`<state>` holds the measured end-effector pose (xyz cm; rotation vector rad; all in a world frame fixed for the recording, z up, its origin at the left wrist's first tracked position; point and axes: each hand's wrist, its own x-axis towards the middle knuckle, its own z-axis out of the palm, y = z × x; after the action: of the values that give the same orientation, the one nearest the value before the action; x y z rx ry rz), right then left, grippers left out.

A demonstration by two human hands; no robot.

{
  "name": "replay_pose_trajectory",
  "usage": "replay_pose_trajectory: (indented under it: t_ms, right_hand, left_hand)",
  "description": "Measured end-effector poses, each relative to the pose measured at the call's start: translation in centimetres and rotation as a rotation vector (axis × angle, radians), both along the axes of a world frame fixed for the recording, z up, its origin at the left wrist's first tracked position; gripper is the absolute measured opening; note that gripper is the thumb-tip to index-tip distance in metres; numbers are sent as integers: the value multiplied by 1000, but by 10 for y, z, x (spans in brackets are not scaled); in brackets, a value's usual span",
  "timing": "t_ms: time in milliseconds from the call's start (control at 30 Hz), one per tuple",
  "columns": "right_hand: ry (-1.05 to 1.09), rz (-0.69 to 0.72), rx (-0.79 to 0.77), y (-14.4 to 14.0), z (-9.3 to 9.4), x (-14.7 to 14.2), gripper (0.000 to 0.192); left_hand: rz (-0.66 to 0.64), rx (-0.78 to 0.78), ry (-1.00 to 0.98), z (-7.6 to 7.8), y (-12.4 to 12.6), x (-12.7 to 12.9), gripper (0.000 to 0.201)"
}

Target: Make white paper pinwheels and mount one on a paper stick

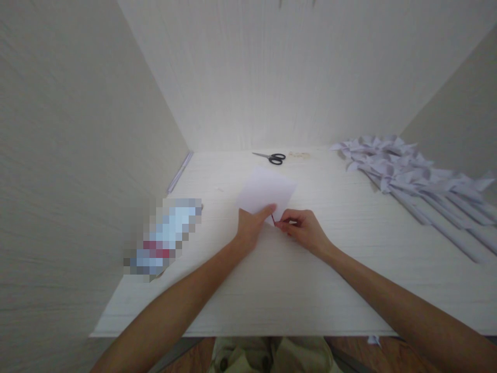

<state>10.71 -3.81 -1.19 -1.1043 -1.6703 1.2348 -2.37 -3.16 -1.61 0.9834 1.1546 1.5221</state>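
A white sheet of paper (pixel 266 187) lies at the middle of the table, slightly tilted. My left hand (pixel 249 225) grips its near edge, with the thumb on top and the other fingers hidden beneath. At the paper's near corner, my right hand (pixel 301 227) pinches a thin dark red stick (pixel 273 220) between thumb and fingertips. The stick's upper end meets the paper close to my left thumb; whether it goes through cannot be seen. Beyond the paper lie scissors (pixel 272 157) with black handles.
Several white paper pinwheels (pixel 404 166) on rolled paper sticks are heaped at the right. A pixelated packet (pixel 171 233) rests at the left, with thin rolled paper sticks (pixel 180 172) behind it. Small tan bits (pixel 298 155) lie beside the scissors. Walls enclose the back and sides.
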Motion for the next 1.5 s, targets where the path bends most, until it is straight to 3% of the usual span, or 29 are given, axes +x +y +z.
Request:
replay_pose_trajectory:
  t_ms: [400,567,833,1233,1500]
  right_hand:
    - [-15,-29,-33,-3,6,1,5]
    - [150,12,-129,-2,7,1,4]
    - [-25,-80,-52,-2,3,-4,21]
    - [-10,-89,4,-1,0,-3,20]
    - [32,-158,-37,-2,4,-3,24]
  left_hand:
    - [12,2,-21,-1,1,1,40]
    - [-20,24,4,0,0,1,34]
    - [-33,-13,21,3,-1,2,27]
    - [-97,-5,17,6,-3,2,28]
    - [-45,-3,41,4,-1,0,34]
